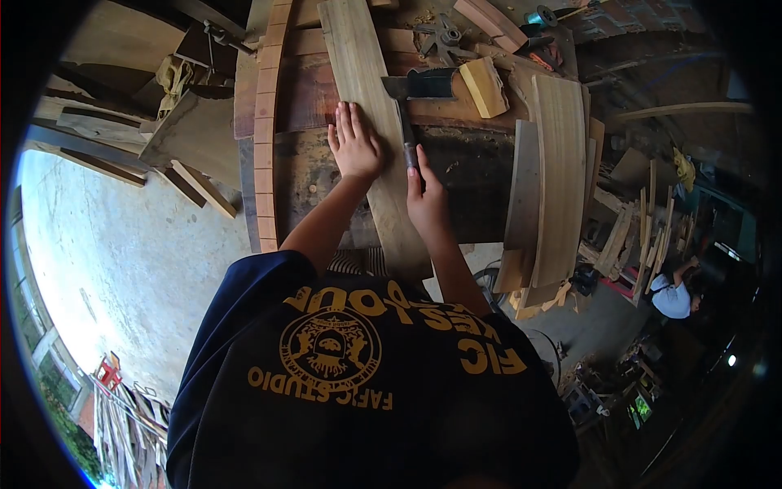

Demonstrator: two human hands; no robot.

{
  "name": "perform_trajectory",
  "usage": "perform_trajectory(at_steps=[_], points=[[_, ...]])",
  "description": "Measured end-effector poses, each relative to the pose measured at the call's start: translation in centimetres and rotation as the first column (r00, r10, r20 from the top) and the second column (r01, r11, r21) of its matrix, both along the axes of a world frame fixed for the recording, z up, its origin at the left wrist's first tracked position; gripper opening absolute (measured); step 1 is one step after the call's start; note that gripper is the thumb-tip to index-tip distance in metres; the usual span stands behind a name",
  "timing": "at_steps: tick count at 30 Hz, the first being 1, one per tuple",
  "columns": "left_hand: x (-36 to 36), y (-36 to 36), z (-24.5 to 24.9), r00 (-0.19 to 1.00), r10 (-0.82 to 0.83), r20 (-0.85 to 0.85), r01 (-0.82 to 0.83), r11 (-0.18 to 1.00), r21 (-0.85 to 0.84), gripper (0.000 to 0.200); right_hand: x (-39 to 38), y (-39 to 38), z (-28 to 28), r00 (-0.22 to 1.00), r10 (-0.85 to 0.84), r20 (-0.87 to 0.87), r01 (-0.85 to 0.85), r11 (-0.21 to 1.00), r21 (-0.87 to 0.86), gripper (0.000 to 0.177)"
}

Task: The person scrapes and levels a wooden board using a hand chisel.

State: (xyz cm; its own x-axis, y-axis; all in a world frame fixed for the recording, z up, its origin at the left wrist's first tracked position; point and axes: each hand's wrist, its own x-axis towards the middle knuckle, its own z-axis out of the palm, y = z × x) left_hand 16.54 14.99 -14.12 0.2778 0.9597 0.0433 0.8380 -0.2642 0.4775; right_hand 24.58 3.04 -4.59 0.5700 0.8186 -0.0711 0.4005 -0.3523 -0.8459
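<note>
A long pale board (358, 73) lies lengthwise across the dark workbench (305, 171). My left hand (356, 147) rests flat on its left side with the fingers stretched forward. In my right hand (426, 191) is the handle of a dark hammer-like tool (405, 118), its head near the board's right edge. The fingers are wrapped round the handle, with the index finger along it. Just right of the tool's head sits a dark rectangular piece (430, 83), and beside that a light wood block (484, 86).
A notched wooden strip (266, 122) runs along the bench's left side. Several boards (560, 163) are stacked at the right. A metal clamp-like part (444, 39) lies at the back. Another person (673, 298) is far right, among wood scraps.
</note>
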Motion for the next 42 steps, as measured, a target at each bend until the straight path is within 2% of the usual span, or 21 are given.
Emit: perform_trajectory(at_steps=[2,4,6,9,13,15,16,22,24,26,28,30,36,40,42], points=[[0.0,0.0,0.0,1.0,0.004,0.012,-0.004,1.0,0.005,0.071,0.8,2.0,0.6,0.995,0.006,-0.097,-0.019,0.991,-0.134,0.043],[0.0,0.0,-0.1,1.0,0.007,0.01,-0.007,1.0,0.013,0.07,1.1,2.6,0.2,0.996,0.023,-0.081,-0.033,0.992,-0.123,0.043],[0.0,0.1,-0.2,1.0,0.009,0.015,-0.009,1.0,0.025,0.07,1.3,2.4,0.4,0.999,0.034,-0.038,-0.042,0.97,-0.241,0.044],[-0.1,-0.1,-0.3,1.0,0.007,0.017,-0.008,1.0,0.024,0.07,1.1,1.0,1.5,0.997,0.065,-0.042,-0.075,0.945,-0.318,0.044],[0.1,0.1,-0.1,1.0,0.005,0.007,-0.005,1.0,0.018,0.07,0.7,-0.3,1.3,0.998,0.054,-0.026,-0.059,0.954,-0.293,0.044],[0.1,0.1,-0.2,1.0,0.002,0.02,-0.002,1.0,0.016,0.072,0.6,-0.6,1.1,0.998,0.047,-0.046,-0.054,0.982,-0.18,0.044],[0.1,0.1,-0.3,1.0,0.002,0.027,-0.002,1.0,0.009,0.073,0.5,-0.9,1.1,0.998,0.046,-0.04,-0.052,0.983,-0.176,0.044],[-0.2,0.1,-0.5,0.997,0.005,0.074,-0.006,1.0,0.017,0.071,-0.7,-5.4,1.5,0.999,0.031,0.022,-0.026,0.98,-0.197,0.046],[-0.4,0.0,-0.8,0.99,0.026,0.137,-0.028,0.999,0.019,0.069,-1.5,-6.9,2.0,0.993,0.084,0.084,-0.049,0.934,-0.353,0.046],[-0.4,-0.1,-1.1,0.979,0.046,0.197,-0.05,0.999,0.017,0.068,-2.3,-7.2,1.9,0.989,0.098,0.107,-0.052,0.927,-0.372,0.047],[-0.4,-0.2,-1.4,0.95,0.145,0.275,-0.154,0.988,0.011,0.066,-2.8,-6.7,1.5,0.986,0.109,0.127,-0.052,0.92,-0.389,0.047],[-0.5,-0.3,-1.3,0.954,0.139,0.266,-0.147,0.989,0.011,0.065,-2.4,-4.8,0.6,0.976,0.103,0.191,-0.05,0.963,-0.263,0.047],[-0.5,0.6,-0.7,0.961,0.136,0.24,-0.136,0.991,-0.016,0.067,-0.6,3.1,1.3,0.98,0.101,0.173,-0.027,0.922,-0.386,0.048],[0.2,0.6,-0.5,0.966,0.164,0.198,-0.162,0.986,-0.027,0.07,-0.8,3.0,1.5,0.985,0.096,0.144,-0.023,0.898,-0.438,0.046],[0.0,0.8,-0.5,0.968,0.168,0.185,-0.166,0.986,-0.026,0.071,-1.2,2.4,0.8,0.982,0.084,0.169,-0.017,0.93,-0.367,0.046]])
